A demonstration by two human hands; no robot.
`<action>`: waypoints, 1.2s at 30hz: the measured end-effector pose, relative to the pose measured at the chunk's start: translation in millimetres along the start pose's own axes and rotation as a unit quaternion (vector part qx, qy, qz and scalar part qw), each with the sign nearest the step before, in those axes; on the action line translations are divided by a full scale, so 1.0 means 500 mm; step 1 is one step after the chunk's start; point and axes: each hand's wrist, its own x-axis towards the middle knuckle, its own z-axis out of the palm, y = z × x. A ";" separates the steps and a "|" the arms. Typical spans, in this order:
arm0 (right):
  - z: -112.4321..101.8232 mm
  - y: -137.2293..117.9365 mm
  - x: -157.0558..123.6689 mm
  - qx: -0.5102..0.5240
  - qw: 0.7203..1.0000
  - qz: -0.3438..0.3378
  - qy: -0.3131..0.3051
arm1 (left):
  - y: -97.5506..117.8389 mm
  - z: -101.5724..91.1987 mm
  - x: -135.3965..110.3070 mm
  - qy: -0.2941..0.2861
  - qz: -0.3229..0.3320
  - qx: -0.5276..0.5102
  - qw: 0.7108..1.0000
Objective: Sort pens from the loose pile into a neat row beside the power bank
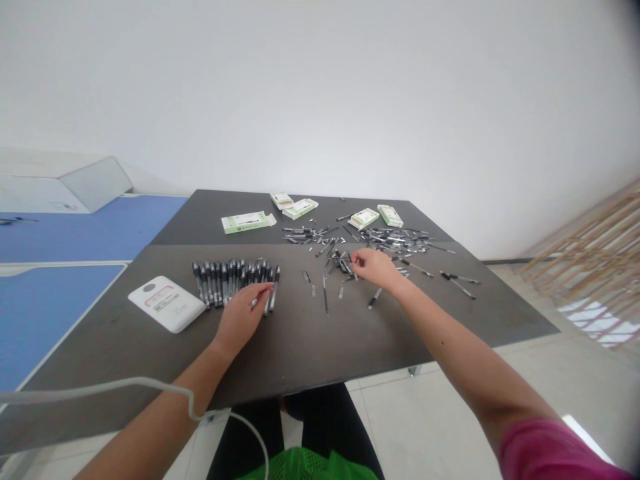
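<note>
A row of black-capped clear pens (215, 283) lies side by side on the dark table. Over the right end of that row is my left hand (243, 313), fingers closed together and touching the pens there. A small pale spot shows between thumb and fingers; what it belongs to is unclear. My right hand (374, 267) reaches into a small heap of black and clear pen parts (341, 262). Its thumb and fingertips are pinched, and the piece between them is too small to name. Loose pieces lie between the hands, among them a thin refill (325, 297) and a clear cap (341, 293).
A larger scatter of pens (400, 239) spreads behind my right hand. Green-and-white pen boxes (245, 222) lie along the back. Left of the row rests a white flat device (166, 303). A pale cable (100, 385) crosses my left forearm. Blue tables (65, 300) adjoin on the left.
</note>
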 end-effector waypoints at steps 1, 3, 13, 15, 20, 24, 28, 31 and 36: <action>-0.004 -0.022 -0.010 0.103 0.994 0.023 0.018 | 0.017 0.001 0.003 -0.007 -0.010 -0.028 1.000; -0.004 -0.075 -0.037 0.328 0.944 0.021 -0.003 | 0.057 0.006 0.008 -0.036 -0.033 -0.093 0.994; 0.078 -0.173 -0.088 0.500 0.865 0.044 -0.013 | 0.106 0.062 0.006 -0.056 -0.186 -0.416 0.888; 0.071 -0.113 -0.057 0.386 0.916 0.101 0.038 | 0.084 0.067 0.013 -0.010 -0.239 -0.464 0.853; 0.053 0.021 0.035 0.015 0.981 0.191 0.022 | 0.054 0.061 0.032 0.055 -0.291 -0.517 0.803; 0.078 0.035 0.085 -0.029 0.982 0.186 -0.029 | 0.052 0.060 0.031 0.050 -0.293 -0.507 0.809; 0.107 0.024 0.115 -0.056 0.977 0.196 -0.070 | 0.055 0.063 0.027 0.038 -0.296 -0.496 0.816; 0.114 0.021 0.127 -0.065 0.971 0.212 -0.091 | 0.058 0.063 0.026 0.035 -0.306 -0.507 0.805; 0.106 0.018 0.133 -0.076 0.966 0.219 -0.117 | 0.061 0.064 0.025 0.028 -0.316 -0.528 0.788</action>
